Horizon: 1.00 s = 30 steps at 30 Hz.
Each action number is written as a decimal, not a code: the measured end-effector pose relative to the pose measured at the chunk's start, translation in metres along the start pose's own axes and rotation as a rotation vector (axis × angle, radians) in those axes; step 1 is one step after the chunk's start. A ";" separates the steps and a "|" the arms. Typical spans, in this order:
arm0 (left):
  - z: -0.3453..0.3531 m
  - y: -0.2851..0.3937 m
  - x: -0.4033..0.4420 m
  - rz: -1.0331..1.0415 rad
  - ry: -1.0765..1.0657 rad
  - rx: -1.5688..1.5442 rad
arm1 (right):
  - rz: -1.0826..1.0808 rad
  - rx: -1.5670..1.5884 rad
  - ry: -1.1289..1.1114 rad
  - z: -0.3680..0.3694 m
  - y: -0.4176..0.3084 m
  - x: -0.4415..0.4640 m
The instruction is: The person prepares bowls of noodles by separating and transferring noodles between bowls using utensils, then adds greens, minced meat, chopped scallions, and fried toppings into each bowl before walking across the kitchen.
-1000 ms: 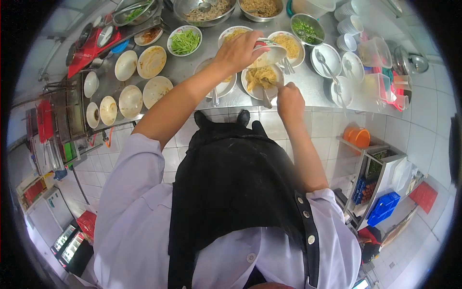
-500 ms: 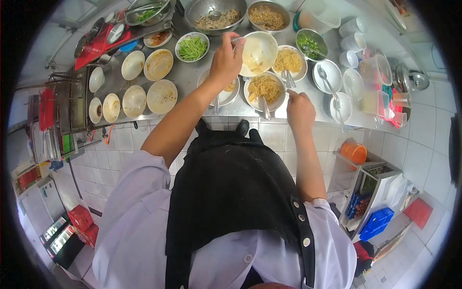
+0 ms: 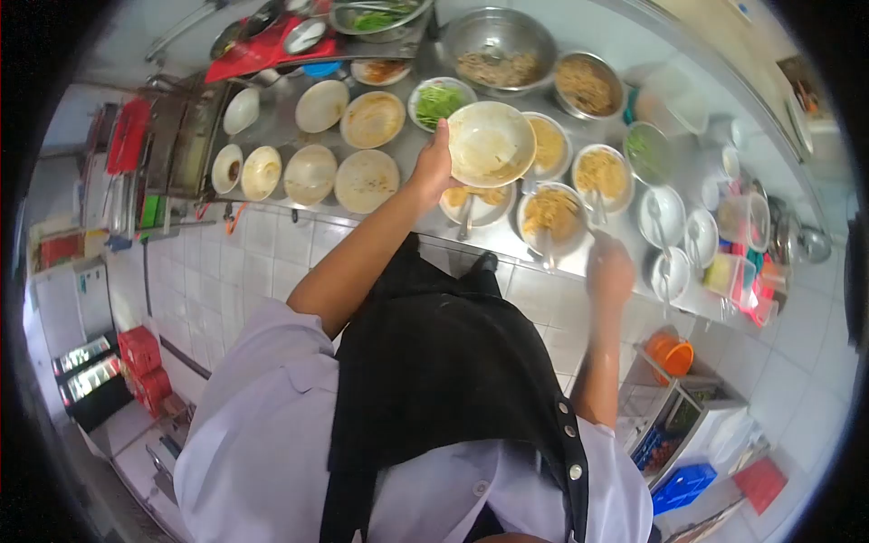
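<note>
My left hand (image 3: 433, 170) is closed on the rim of a white bowl (image 3: 493, 145), tilted so that its wet, stained inside faces me. Below and right of it stands a bowl of noodles (image 3: 550, 213) with a metal utensil leaning in it. My right hand (image 3: 611, 264), smeared by motion, is beside that bowl, fingers curled; a thin end shows at its top, too blurred to name. More noodle bowls surround these: one with a spoon (image 3: 597, 206) at the right, one behind, and a plate of noodles (image 3: 478, 206) partly under the held bowl.
Several stained bowls (image 3: 367, 181) line the counter's left side. At the back are a bowl of cut greens (image 3: 439, 104), a large steel bowl of meat (image 3: 498, 68) and a smaller steel bowl (image 3: 588, 86). White bowls with spoons (image 3: 661, 217) and plastic tubs (image 3: 742, 217) stand right.
My view has turned, shifting the counter rightward. The held bowl has tipped further toward me and lies left of the noodle bowls. My right hand stays beside the front noodle bowl.
</note>
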<state>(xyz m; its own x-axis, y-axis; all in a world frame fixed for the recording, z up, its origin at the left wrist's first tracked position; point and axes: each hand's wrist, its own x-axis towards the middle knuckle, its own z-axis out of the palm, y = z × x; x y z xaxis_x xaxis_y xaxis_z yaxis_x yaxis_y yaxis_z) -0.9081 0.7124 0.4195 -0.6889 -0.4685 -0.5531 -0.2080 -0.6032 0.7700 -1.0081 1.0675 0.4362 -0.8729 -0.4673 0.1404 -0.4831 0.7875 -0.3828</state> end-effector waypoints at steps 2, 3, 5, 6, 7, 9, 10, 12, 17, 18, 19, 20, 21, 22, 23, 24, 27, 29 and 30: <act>-0.035 0.012 -0.010 0.004 0.054 -0.053 | 0.080 -0.001 -0.055 -0.002 0.008 -0.004; -0.060 0.016 -0.009 0.037 0.095 -0.055 | 0.131 -0.024 -0.091 -0.008 0.007 -0.007; -0.135 0.022 0.000 0.106 0.169 -0.058 | 0.205 -0.033 -0.061 -0.025 -0.005 -0.014; -0.172 0.034 -0.002 0.173 0.205 -0.088 | 0.229 0.029 -0.121 -0.036 -0.014 -0.017; -0.209 0.047 -0.004 0.242 0.238 -0.116 | 0.258 0.090 -0.177 -0.047 -0.025 -0.018; -0.287 0.082 -0.001 0.389 0.397 0.017 | 0.278 0.257 -0.268 -0.051 -0.068 -0.015; -0.326 0.098 0.007 0.469 0.516 0.189 | 0.265 0.360 -0.303 -0.047 -0.103 -0.013; -0.399 0.130 0.028 0.555 0.739 0.593 | 0.115 0.462 -0.360 -0.016 -0.168 -0.002; -0.522 0.159 0.102 0.434 0.681 0.588 | 0.280 1.099 -0.859 0.158 -0.351 0.053; -0.529 0.155 0.107 0.364 0.674 0.597 | 0.335 1.176 -0.895 0.189 -0.386 0.063; -0.528 0.155 0.112 0.302 0.662 0.608 | 0.387 1.256 -0.923 0.214 -0.415 0.073; -0.529 0.158 0.120 0.247 0.647 0.621 | 0.314 1.235 -0.899 0.242 -0.431 0.079; -0.538 0.150 0.133 0.276 0.664 0.710 | 0.243 1.217 -0.870 0.269 -0.443 0.084; -0.549 0.131 0.150 0.304 0.676 0.804 | 0.180 1.198 -0.836 0.283 -0.452 0.089; -0.556 0.124 0.162 0.336 0.685 0.897 | 0.004 0.842 -0.679 0.275 -0.459 0.099; -0.555 0.128 0.165 0.286 0.627 0.840 | -0.150 0.478 -0.515 0.251 -0.464 0.112; -0.534 0.140 0.155 0.181 0.539 0.787 | -0.109 0.280 -0.219 0.169 -0.495 0.180; -0.509 0.159 0.135 0.186 0.593 0.919 | -0.313 0.154 0.085 0.158 -0.492 0.248; -0.504 0.159 0.131 0.219 0.581 0.932 | -0.355 0.086 0.070 0.154 -0.495 0.283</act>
<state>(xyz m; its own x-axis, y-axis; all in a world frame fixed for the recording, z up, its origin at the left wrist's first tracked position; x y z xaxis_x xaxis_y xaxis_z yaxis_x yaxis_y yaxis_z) -0.6813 0.2294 0.3085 -0.3963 -0.8823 -0.2538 -0.7288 0.1341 0.6715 -1.0058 0.4831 0.5249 -0.6558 -0.6743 0.3396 -0.7519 0.5431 -0.3736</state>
